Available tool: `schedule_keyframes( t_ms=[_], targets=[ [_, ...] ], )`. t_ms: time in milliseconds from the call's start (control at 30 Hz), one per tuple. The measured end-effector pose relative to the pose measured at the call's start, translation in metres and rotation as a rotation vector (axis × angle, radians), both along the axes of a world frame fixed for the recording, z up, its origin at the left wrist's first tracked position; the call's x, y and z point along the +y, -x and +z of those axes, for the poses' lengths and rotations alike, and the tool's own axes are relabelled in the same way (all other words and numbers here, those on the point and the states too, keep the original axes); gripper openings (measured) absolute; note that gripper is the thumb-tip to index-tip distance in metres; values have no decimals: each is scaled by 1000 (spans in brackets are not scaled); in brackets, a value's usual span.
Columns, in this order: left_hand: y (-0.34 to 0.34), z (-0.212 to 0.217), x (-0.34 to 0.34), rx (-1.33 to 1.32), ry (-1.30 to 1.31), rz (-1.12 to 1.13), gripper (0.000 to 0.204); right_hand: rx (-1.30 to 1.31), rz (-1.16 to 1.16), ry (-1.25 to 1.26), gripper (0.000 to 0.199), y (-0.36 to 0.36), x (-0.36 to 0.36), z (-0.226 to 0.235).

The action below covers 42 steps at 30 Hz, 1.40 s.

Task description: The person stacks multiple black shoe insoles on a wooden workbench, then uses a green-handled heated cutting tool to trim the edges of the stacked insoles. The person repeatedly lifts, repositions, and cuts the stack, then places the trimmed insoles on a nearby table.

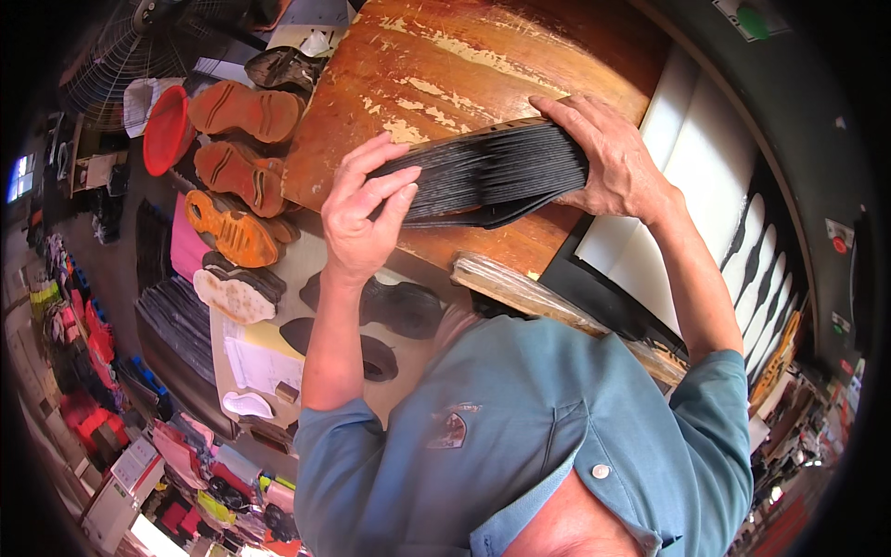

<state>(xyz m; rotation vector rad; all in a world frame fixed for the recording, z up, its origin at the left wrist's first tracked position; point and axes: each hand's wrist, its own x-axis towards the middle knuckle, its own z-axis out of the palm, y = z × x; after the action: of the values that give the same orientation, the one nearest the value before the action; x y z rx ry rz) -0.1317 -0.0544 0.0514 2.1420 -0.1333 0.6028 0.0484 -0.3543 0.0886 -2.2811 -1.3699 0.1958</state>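
A thick stack of thin black sole-shaped pieces [492, 172] is held edge-up over a worn brown wooden board [353, 111]. Its layers lie close together, and one bottom piece parts slightly from the rest. My right hand [608, 153] wraps round the right end, fingers over the top and the thumb hidden underneath. At the left end, my left hand [362, 209] grips the stack with its fingers bent against the layers' edges.
Left of the board stand several orange-brown soles [246, 111], a red bowl-like piece [168, 130] and a whitish sole [234, 295]. Dark sole pieces [399, 306] lie beside my left forearm. A white sheet [640, 265] is under my right forearm. A plastic-wrapped bar [529, 292] runs along the board's near edge.
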Motion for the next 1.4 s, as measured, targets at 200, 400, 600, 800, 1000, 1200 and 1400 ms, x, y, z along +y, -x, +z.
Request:
schedule_keyframes(
  t_ms=[200,400,600,800,1000,1200,1400],
  targets=[
    [6,8,18,68,62,78,18,-30,-26,9,108,1,-1,-1],
    [25,2,31,180,118,75,18,-86,-11,-75,106,-4,1,-4],
    [25,26,8,258,0,132,69,-29,-40,-29,92,-6,3,-5],
    [5,24,-18,210,-439,104,98,-18,-17,-102,86,-3,2,3],
    [7,34,-17,212,-519,83,97,-47,33,-161,89,-3,-6,7],
    [-31,42,-58,259,-554,-50,111,-50,48,-114,96,-8,-13,-9],
    [-62,34,-69,380,-568,-114,108,121,-206,-149,144,-4,-40,-24]
  ],
)
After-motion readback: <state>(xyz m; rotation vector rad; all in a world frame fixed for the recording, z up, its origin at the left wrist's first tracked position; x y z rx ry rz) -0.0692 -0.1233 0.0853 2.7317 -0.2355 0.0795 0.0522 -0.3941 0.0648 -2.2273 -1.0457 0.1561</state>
